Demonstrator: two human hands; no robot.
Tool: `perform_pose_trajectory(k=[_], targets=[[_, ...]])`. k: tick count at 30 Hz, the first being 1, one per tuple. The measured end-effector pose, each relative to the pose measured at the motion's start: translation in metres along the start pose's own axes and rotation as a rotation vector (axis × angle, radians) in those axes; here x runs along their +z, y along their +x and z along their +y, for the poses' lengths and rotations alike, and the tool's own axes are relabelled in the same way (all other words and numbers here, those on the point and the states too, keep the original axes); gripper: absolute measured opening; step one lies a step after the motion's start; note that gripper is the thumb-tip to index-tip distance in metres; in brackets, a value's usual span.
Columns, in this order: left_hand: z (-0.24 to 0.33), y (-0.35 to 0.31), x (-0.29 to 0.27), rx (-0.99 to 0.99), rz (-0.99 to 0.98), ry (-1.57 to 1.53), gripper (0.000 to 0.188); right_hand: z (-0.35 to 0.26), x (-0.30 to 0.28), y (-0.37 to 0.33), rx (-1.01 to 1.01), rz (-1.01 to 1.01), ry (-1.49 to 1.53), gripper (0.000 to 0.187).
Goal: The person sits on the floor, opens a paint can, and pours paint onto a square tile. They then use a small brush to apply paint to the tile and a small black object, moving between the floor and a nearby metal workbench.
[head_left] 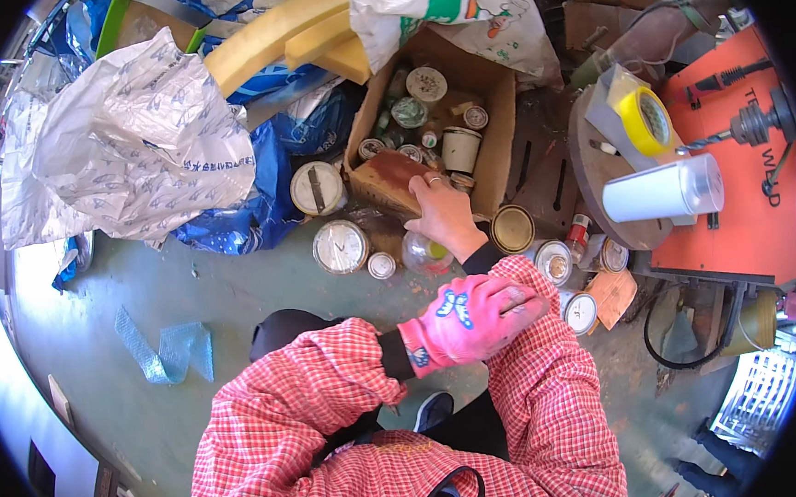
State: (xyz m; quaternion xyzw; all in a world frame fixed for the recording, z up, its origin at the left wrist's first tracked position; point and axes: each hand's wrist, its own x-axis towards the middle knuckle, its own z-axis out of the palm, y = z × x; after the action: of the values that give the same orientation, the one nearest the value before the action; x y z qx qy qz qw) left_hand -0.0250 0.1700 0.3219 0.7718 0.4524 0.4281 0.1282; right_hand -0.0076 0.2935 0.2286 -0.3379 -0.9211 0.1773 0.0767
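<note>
My right hand (pixel 446 213), bare with a ring on one finger, grips the near wall of an open cardboard box (pixel 501 163); its fingers bend over the edge and the thumb lies outside. Inside the box stand several jars and cans, among them a pale cup-shaped can (pixel 461 149) and a round lidded tin (pixel 426 84). My left hand (pixel 477 321) wears a pink glove with a blue butterfly. It crosses over my right forearm and is closed on the red checked sleeve (pixel 544 354); the fingertips are partly hidden.
Lidded cans (pixel 341 246) and a clear jar (pixel 424 254) stand before the box. More tins (pixel 513 229) line its right side. A drill (pixel 758 122), yellow tape (pixel 646 121) and a white cylinder (pixel 657 190) lie farther right. Plastic sacks (pixel 137 147) pile up left; bubble wrap (pixel 170 352) lies on the floor.
</note>
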Motion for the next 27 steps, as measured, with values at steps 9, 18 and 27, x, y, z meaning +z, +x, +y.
perform_pose_trajectory(k=[9, 18, 27], targets=[[-0.05, 0.002, -0.01, 0.024, 0.076, -0.126, 0.038, 0.03, 0.003, 0.043, 0.027, 0.398, -0.219, 0.013], [-0.078, 0.003, -0.036, 0.046, 0.179, -0.244, 0.04, 0.058, -0.017, 0.078, 0.136, 0.331, -0.419, 0.016], [-0.09, 0.01, -0.059, 0.043, 0.371, -0.375, 0.033, 0.053, 0.098, 0.128, -0.083, -0.161, -0.421, 0.026]])
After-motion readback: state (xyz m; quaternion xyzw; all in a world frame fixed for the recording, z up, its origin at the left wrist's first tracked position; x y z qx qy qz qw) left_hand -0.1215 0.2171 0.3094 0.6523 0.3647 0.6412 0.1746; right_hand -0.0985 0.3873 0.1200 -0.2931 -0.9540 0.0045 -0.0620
